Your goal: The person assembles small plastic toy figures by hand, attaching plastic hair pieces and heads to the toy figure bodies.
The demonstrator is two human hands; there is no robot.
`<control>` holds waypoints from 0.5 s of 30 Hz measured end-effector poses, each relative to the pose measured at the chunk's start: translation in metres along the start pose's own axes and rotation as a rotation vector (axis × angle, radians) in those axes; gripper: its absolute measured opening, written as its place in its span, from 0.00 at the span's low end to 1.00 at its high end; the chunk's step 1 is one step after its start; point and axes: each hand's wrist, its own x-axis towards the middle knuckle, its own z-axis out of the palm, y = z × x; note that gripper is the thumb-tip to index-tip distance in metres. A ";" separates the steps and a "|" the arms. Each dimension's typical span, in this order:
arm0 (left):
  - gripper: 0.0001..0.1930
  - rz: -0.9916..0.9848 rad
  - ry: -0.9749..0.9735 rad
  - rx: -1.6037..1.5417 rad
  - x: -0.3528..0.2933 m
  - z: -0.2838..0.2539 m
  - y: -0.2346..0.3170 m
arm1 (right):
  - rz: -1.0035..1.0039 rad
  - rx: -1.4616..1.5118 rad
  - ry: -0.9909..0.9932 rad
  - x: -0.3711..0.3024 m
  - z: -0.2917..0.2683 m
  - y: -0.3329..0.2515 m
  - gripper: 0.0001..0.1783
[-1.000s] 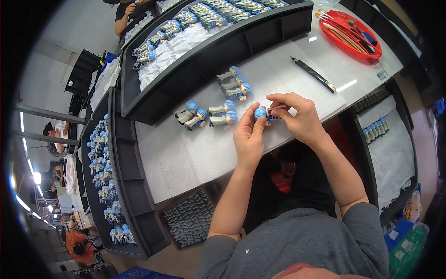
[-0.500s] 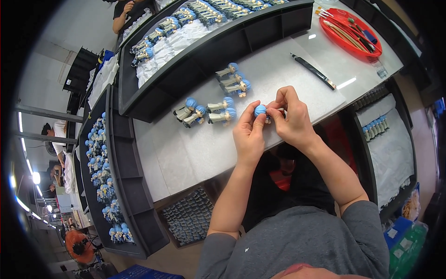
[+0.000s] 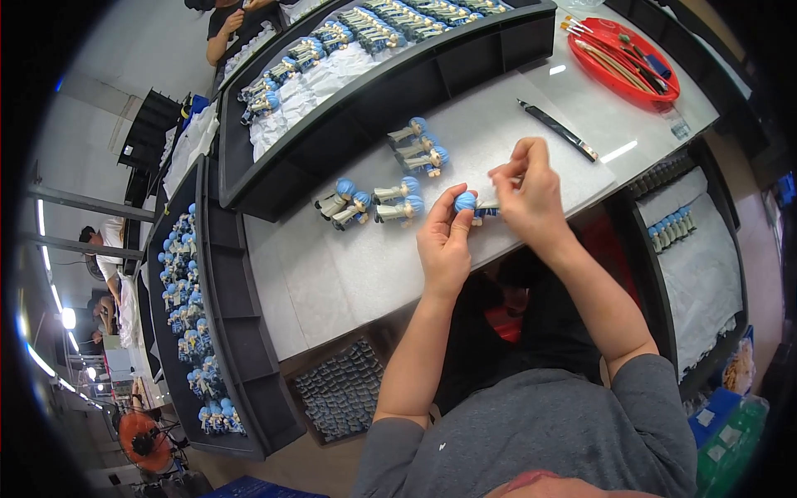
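My left hand (image 3: 446, 241) is closed around a small blue-haired figurine (image 3: 466, 202), its thumb and fingers at the head. The figurine's body points right, with pale legs partly showing beside my right hand (image 3: 531, 195). That hand is raised just right of the figurine with bent fingers; the fingertips are blurred, so I cannot tell whether they hold anything. Left of my hands, several similar figurines (image 3: 398, 209) lie on the pale work surface (image 3: 332, 282) in small groups. Another group (image 3: 419, 148) lies farther back, near the black tray.
A long black tray (image 3: 398, 104) of figurines on white lining borders the back. Another black tray (image 3: 241, 324) stands left. A black-handled tool (image 3: 558, 130) and a red oval tray (image 3: 618, 70) with brushes lie back right. Crates (image 3: 689, 274) (image 3: 336, 390) stand below the table's level.
My right hand has come away from the figurine, up and to the right, showing more of its body and legs. My left hand still holds it in nearly the same place.
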 end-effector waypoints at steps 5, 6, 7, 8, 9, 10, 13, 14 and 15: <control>0.17 -0.031 -0.060 -0.116 -0.001 0.000 0.005 | -0.351 -0.381 0.074 0.022 -0.020 0.029 0.12; 0.17 -0.047 -0.074 -0.140 0.000 0.000 0.006 | -0.355 -0.377 0.068 0.023 -0.020 0.026 0.12; 0.17 -0.044 -0.067 -0.140 0.001 -0.001 0.006 | -0.468 -0.436 0.152 0.023 -0.022 0.019 0.10; 0.17 -0.037 -0.081 -0.170 0.001 -0.002 0.006 | -0.581 -0.494 0.237 0.022 -0.022 0.016 0.08; 0.17 -0.032 -0.095 -0.201 0.000 -0.003 0.006 | -0.582 -0.490 0.231 0.017 -0.021 0.016 0.08; 0.17 -0.032 -0.088 -0.200 0.000 -0.003 0.006 | -0.366 -0.216 0.110 0.010 -0.020 0.018 0.08; 0.17 -0.060 -0.080 -0.251 0.002 -0.003 0.007 | -0.028 0.170 -0.129 -0.002 -0.022 0.013 0.09; 0.17 -0.040 -0.095 -0.245 0.002 -0.004 0.006 | -0.019 0.117 -0.224 -0.004 -0.024 0.013 0.10; 0.17 -0.019 -0.109 -0.238 0.002 -0.005 0.006 | -0.010 0.064 -0.321 -0.004 -0.026 0.013 0.11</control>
